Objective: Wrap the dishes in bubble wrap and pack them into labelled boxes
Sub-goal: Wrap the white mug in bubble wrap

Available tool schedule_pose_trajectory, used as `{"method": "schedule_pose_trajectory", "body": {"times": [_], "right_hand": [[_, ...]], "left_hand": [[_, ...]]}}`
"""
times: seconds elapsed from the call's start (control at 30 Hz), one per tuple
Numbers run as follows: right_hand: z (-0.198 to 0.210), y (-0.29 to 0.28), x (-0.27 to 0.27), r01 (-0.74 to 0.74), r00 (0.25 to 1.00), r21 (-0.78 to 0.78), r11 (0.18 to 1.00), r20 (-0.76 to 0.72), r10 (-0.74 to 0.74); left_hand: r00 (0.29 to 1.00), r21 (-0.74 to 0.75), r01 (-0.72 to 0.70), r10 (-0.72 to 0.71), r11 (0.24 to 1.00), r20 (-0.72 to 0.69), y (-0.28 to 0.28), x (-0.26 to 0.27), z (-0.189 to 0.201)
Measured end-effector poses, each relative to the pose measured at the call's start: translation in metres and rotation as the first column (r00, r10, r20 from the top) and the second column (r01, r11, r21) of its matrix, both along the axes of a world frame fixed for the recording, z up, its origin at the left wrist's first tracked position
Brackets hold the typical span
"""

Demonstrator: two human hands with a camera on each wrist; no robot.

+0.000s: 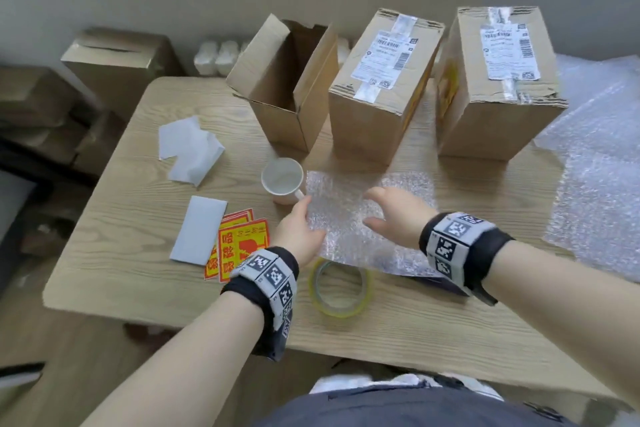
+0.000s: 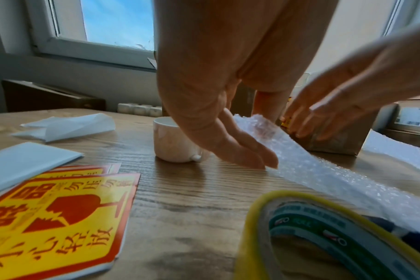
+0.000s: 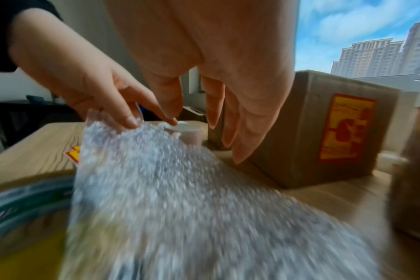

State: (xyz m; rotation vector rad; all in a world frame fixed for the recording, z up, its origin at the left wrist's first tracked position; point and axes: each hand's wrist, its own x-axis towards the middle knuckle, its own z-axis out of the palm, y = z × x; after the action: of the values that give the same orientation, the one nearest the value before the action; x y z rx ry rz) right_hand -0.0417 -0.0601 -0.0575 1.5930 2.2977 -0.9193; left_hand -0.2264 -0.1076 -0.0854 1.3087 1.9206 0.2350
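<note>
A small bubble wrap sheet (image 1: 367, 225) lies in the middle of the wooden table (image 1: 131, 274). My left hand (image 1: 306, 215) pinches its left edge, which is lifted off the table in the left wrist view (image 2: 271, 128). My right hand (image 1: 375, 208) hovers over the sheet with spread, relaxed fingers (image 3: 240, 144) and holds nothing. A white mug (image 1: 282, 180) stands upright just left of the sheet, close to my left fingertips (image 2: 249, 157). The sheet (image 3: 180, 189) is blurred in the right wrist view.
An open cardboard box (image 1: 287, 87) and two taped, labelled boxes (image 1: 381, 90) (image 1: 495, 80) stand behind the sheet. A yellow tape roll (image 1: 341, 288) lies near the front edge. Fragile stickers (image 1: 239, 246) and white papers (image 1: 188, 149) lie at the left. More bubble wrap (image 1: 595, 166) covers the right.
</note>
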Motion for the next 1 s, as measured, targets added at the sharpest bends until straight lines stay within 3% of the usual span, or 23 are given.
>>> {"method": "schedule_pose_trajectory", "body": {"times": [0.17, 0.3, 0.5, 0.63, 0.77, 0.9, 1.0], "right_hand": [[0.006, 0.039, -0.06, -0.104, 0.993, 0.067, 0.992, -0.055, 0.108], [-0.007, 0.064, -0.106, -0.209, 0.976, 0.089, 0.974, -0.048, 0.214], [-0.037, 0.074, -0.151, -0.364, 0.931, 0.072, 0.928, 0.065, 0.36], [-0.05, 0.077, -0.154, -0.321, 0.947, 0.125, 0.939, 0.026, 0.32], [-0.039, 0.078, -0.145, -0.281, 0.949, 0.177, 0.943, -0.096, 0.301], [-0.002, 0.081, -0.111, -0.063, 0.927, 0.167, 0.984, -0.356, 0.12], [0.016, 0.081, -0.065, 0.017, 0.948, 0.137, 0.99, -0.316, 0.028]], "left_hand": [[0.992, 0.006, -0.075, 0.074, 0.997, 0.107, -0.005, -0.004, -0.006], [0.99, 0.049, -0.141, 0.14, 0.989, 0.034, -0.009, -0.013, -0.004], [0.972, 0.001, -0.234, 0.234, 0.972, 0.01, -0.014, -0.019, -0.011], [0.968, -0.009, -0.25, 0.25, 0.968, 0.027, -0.017, -0.017, -0.012], [0.967, 0.009, -0.255, 0.254, 0.967, 0.033, -0.016, -0.016, -0.013], [0.965, 0.048, -0.261, 0.26, 0.964, 0.028, -0.008, -0.014, -0.013], [0.96, 0.063, -0.278, 0.279, 0.959, -0.013, 0.001, -0.011, -0.014]]}}
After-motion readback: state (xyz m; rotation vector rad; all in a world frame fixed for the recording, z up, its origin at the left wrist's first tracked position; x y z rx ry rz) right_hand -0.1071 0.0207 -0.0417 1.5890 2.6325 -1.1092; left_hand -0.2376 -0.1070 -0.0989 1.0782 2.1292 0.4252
